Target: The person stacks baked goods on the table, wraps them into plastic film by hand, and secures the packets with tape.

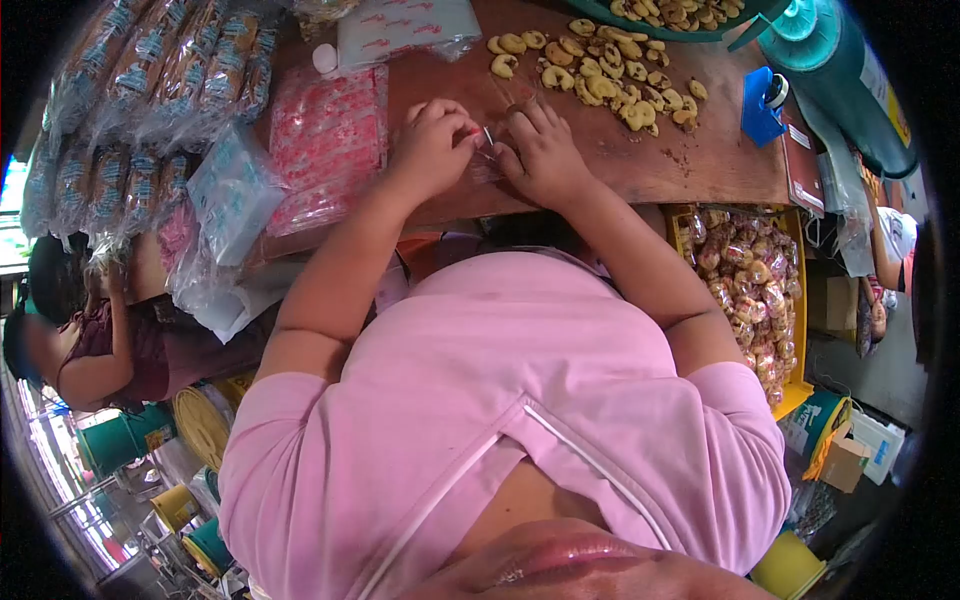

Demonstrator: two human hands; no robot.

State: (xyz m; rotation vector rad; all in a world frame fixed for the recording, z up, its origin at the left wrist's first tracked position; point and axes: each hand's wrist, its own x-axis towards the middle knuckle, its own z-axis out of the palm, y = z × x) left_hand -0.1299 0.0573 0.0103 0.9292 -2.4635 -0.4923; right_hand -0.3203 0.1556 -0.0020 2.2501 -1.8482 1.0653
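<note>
My left hand (pixel 437 148) is closed in a pinch at the near edge of the wooden table. Close beside it, my right hand (pixel 543 150) also has its fingers pinched together. Between them is a small clear plastic wrapper (pixel 487 168), gripped by both hands; its contents, if any, are hard to make out. Curved, crescent-shaped cookies (pixel 600 75) lie loose beyond my right hand. Left of my left hand is a stack of red-printed plastic bags (pixel 325 140).
A blue tape dispenser (pixel 763 108) and a green basin (pixel 672 30) of cookies stand at the right. Packaged bread (pixel 165 60) is piled at the left. A yellow crate (pixel 797 370) holds wrapped cookies beside me. Another person (pixel 95 350) is at the left.
</note>
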